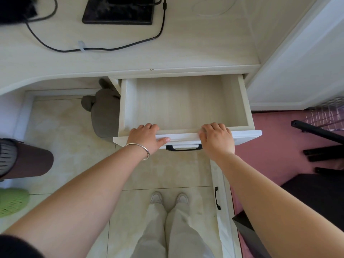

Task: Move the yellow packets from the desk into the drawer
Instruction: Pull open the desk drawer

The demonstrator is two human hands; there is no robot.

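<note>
left hand [144, 136], right hand [217, 139], gripping drawer [247, 134] front

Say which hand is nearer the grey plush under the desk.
Left. The left hand holds the drawer front beside the plush; the right hand holds it farther right.

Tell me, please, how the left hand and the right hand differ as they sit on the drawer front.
The left hand wears a silver bangle at its wrist; the wrist of the right hand is bare. The left hand lies left of the black handle, its thumb stretched along the drawer front; the right hand lies right of it, with no thumb stretched out. Both curl their fingers over the front's top edge.
</note>
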